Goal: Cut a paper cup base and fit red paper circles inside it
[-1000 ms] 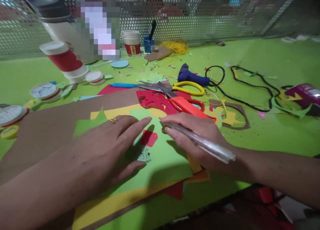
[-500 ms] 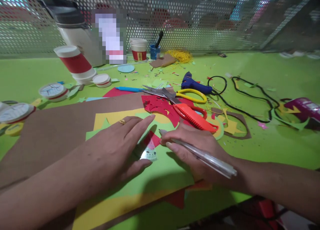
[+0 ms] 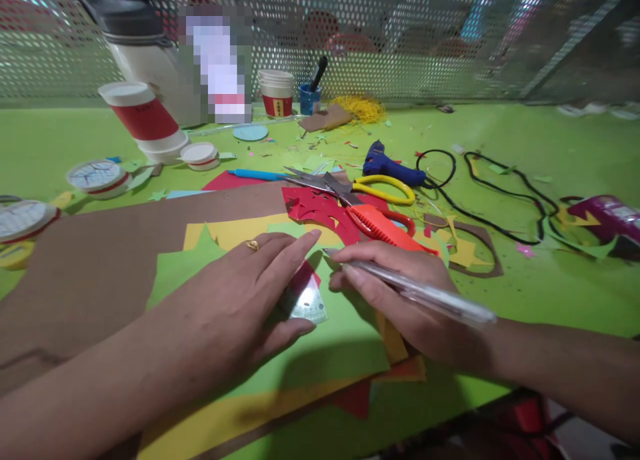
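Observation:
My left hand lies with fingers stretched and thumb apart over a green paper sheet. Under its fingers is a clear plastic ruler or protractor, partly hidden by the palm, with a small red paper piece beside it. My right hand pinches a clear-barrelled pen. The pen's tip is close to the green sheet, just right of the left fingertips; whether it touches, I cannot tell. Yellow paper and brown card lie beneath the green sheet.
Beyond my hands lie red-handled scissors, yellow-handled scissors, red paper scraps and a blue pen. A blue glue gun trails a black cord to the right. Paper cups and a large flask stand at back left.
My right hand and the pen tip have moved slightly up and away along the paper. The pen's back end has swung right. My left hand and the clear ruler have shifted slightly right.

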{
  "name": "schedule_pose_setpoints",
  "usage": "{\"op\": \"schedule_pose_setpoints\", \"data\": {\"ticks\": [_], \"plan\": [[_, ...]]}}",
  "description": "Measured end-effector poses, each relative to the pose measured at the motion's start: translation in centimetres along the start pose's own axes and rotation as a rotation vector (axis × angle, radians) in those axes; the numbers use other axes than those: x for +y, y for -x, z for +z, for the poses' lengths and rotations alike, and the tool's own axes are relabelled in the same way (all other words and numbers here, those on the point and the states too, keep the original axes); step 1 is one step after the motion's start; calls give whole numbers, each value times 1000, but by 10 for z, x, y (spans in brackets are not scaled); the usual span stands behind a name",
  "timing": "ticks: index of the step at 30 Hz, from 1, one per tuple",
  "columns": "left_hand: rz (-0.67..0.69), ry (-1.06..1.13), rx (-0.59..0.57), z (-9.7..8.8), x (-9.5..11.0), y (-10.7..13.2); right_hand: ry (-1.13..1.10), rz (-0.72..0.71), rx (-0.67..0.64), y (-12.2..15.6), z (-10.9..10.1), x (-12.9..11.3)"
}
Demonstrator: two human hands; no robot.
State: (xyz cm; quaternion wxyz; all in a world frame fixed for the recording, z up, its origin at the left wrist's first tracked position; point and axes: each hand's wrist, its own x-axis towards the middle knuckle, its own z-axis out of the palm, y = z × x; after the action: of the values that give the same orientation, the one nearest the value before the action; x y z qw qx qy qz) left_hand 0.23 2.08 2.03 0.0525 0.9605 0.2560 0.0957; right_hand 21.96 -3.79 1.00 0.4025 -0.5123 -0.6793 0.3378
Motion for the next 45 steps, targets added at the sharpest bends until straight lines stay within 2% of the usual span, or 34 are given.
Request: {"op": "schedule_pose_setpoints", "data": {"ticks": [6,11,14,24,31,45], "plan": [[19,-2,13,-2,-2,1,10,-61,16,-2,-6,-4],[12,-39,5,-2,-1,1,21,64,21,-3,-4,-1],[9,-50,-6,-1,-1,-1,-32,91,9,-4,-2,-1],[-24,-17,-20,0,-2,0,-41,59,-27,-6,-2,1],[-68,-3,-35,-2,0,0,24,-40,-29,-5,-1,4],[-46,-7,-56,-2,0,-3,30,-42,-23,-6,0,3]]}}
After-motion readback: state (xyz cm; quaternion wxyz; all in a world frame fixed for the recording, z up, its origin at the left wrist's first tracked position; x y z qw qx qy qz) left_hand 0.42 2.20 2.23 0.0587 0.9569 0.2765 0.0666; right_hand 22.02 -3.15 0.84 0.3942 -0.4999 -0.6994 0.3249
